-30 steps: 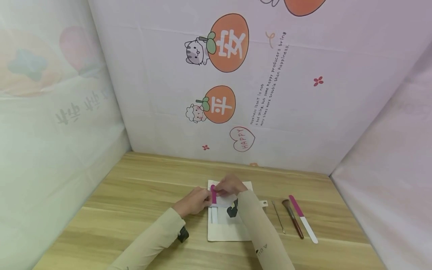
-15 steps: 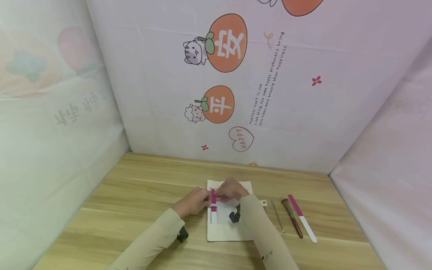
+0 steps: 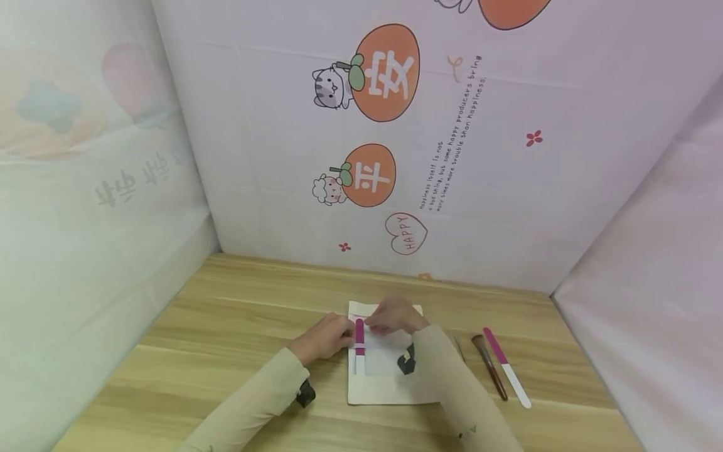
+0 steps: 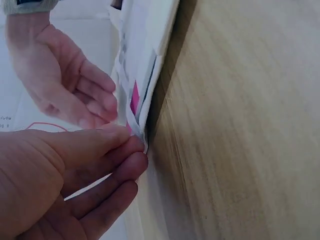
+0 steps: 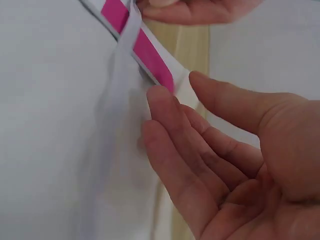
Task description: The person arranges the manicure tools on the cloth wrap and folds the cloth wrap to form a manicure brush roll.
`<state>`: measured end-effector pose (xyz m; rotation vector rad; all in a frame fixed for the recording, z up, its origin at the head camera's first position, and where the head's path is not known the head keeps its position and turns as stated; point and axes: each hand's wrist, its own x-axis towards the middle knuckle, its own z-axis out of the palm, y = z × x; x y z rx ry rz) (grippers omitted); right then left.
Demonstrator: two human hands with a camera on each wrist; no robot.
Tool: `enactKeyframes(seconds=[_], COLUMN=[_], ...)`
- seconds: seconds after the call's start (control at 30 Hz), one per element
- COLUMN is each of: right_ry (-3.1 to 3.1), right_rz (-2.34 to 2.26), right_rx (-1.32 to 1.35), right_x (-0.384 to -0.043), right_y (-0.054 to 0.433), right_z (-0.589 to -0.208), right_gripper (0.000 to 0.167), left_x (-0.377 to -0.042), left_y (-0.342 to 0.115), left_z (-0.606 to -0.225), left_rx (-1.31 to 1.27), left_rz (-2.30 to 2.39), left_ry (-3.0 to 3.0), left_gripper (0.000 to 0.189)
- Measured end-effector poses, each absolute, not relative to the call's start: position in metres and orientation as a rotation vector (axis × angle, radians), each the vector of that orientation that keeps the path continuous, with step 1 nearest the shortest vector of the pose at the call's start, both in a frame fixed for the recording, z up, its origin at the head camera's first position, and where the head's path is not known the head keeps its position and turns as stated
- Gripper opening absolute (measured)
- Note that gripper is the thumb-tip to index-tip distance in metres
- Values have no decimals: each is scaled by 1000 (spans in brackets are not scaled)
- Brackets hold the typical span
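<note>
A pink-and-white nail file (image 3: 359, 330) lies lengthwise along the left side of a white fold-out case (image 3: 390, 392), passing beneath a white strap (image 5: 131, 31). At the case's left edge, my left hand (image 3: 326, 338) pinches the strap's end between thumb and fingers, as the left wrist view shows. My right hand (image 3: 393, 316) hovers just right of the file's rounded pink end; in the right wrist view its thumb stands apart from the fingers and nothing is held. Fingertips (image 5: 161, 97) there overlap the pink end; whether they touch cannot be told.
Right of the case lie a brown-handled makeup brush (image 3: 490, 367), a second pink-and-white nail file (image 3: 507, 367) and a thin metal tool (image 3: 460, 348), partly covered by my right sleeve. Printed cloth walls (image 3: 271, 157) enclose the wooden table (image 3: 226, 314) at the back and sides.
The nail file slid toward me under the strap, its pink part now showing below it. My right hand let go of the file and shifted right. My left hand stayed put.
</note>
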<state>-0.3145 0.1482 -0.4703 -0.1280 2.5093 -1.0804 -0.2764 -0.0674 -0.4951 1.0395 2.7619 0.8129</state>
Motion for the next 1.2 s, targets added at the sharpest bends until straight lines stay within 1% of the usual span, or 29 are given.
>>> enactKeyframes(seconds=[0.07, 0.2, 0.43, 0.53, 0.67, 0.8, 1.0, 1.2], right_ry=[2564, 2647, 2753, 2794, 2842, 2881, 2904, 2835], right_rz=[-1017, -900, -789, -757, -719, -678, -572, -653], right_rx=[-156, -236, -388, -387, -260, -171, -75, 48], right_x=[-314, -314, -307, -302, -295, -293, -288, -278], right_y=[163, 198, 270, 301, 341, 375, 402, 405], right_z=[-463, -445, -416, -411, -415, -432, -458, -469], right_gripper=[19, 19, 17, 21, 28, 31, 26, 18], left_x=[-276, -278, -280, -281, -280, -277, -277, -277], left_y=[-67, -66, -51, -43, -35, -28, -23, -20], left_z=[-494, -493, -492, -493, -495, -497, -501, -504], left_rx=[1057, 1074, 1072, 1067, 1041, 1026, 1047, 1037], left_rz=[808, 797, 746, 718, 702, 716, 688, 685], left_ry=[2756, 2745, 2734, 2737, 2732, 2726, 2743, 2748], left_gripper=[12, 13, 10, 10, 4, 5, 7, 7])
